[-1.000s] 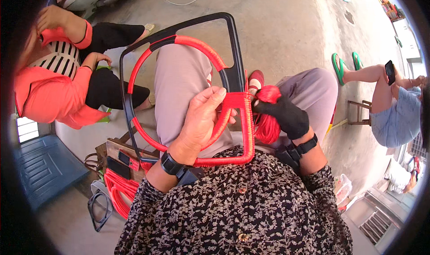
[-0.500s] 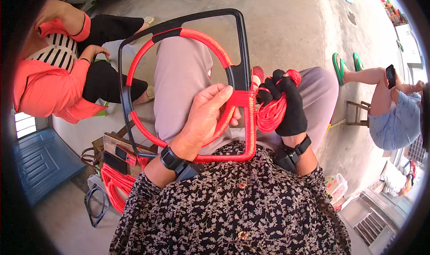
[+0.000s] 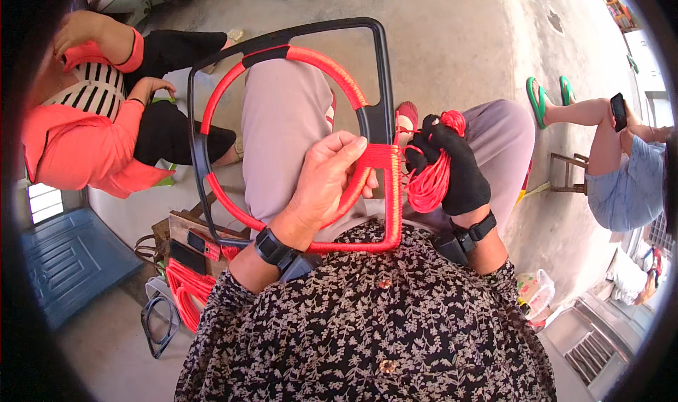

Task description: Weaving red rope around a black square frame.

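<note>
Gripping the black frame (image 3: 381, 70) at its red-wrapped lower right corner, the left hand (image 3: 328, 183) is closed around the bar, thumb on top, keeping the frame resting across the person's lap. Compared with a second ago, the frame is sitting a little more upright and the left hand has slid closer to the corner. The right hand (image 3: 452, 169), in a black glove, is clenched on a bundle of red cord (image 3: 431, 183) and has risen from beside the corner to just right of it, the cord now drawn taut against the wrapped section. That suggests another turn of the winding is being pulled snug. More frames and red cord (image 3: 185, 296) are lying on the floor at lower left, beside a seated person in an orange top (image 3: 78, 148).
</note>
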Demonstrator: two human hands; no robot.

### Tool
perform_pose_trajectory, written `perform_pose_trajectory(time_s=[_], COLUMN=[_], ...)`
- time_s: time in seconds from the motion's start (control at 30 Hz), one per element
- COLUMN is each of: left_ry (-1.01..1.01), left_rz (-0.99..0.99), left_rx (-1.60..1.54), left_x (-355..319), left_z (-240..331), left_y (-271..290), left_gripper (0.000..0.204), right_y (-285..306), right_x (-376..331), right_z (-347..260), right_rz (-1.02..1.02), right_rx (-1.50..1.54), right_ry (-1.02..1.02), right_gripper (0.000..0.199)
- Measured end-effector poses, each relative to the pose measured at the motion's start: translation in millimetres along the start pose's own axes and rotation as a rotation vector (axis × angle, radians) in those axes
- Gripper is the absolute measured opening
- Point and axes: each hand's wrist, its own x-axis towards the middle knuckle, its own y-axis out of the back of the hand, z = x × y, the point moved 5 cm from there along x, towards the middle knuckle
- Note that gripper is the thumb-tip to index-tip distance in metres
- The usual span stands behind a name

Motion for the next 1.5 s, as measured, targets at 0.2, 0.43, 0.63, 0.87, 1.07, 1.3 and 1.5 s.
perform_pose_trajectory(time_s=[0.2, 0.43, 0.63, 0.87, 1.07, 1.3, 1.5], left_ry=[-0.008, -0.044, 0.118, 0.118, 0.115, 0.109, -0.088], left_rz=[0.058, 0.083, -0.001, -0.007, 0.004, -0.006, 0.036], left_rx=[0.004, 0.009, 0.145, 0.195, 0.253, 0.268, 0.041], left_x=[0.1, 4.0, 7.5, 7.2, 2.5, 4.8, 11.4], left_z=[4.7, 18.1, 28.6, 28.2, 19.6, 7.4, 15.6], left_y=[4.4, 5.1, -5.2, -15.1, -17.6, -14.3, -8.9], left_gripper=[0.011, 0.015, 0.026, 0.023, 0.018, 0.016, 0.023], right_y=[25.7, 72.5, 137.3, 153.3, 243.2, 247.7, 72.6], right_x=[-5.6, -84.7, -123.4, -132.9, -143.8, -144.2, -52.0], right_z=[-41.7, -112.7, -120.6, -107.2, -152.0, -199.0, -154.4], right_rz=[0.125, 0.234, 0.546, 0.433, 0.63, 0.4, 0.24], right_rx=[-0.426, -0.246, -0.053, -0.064, -0.257, -0.191, -0.66], right_ry=[0.159, 0.404, 0.451, 0.436, 0.694, 0.587, 0.763], right_gripper=[0.029, 0.044, 0.043, 0.042, 0.049, 0.043, 0.03])
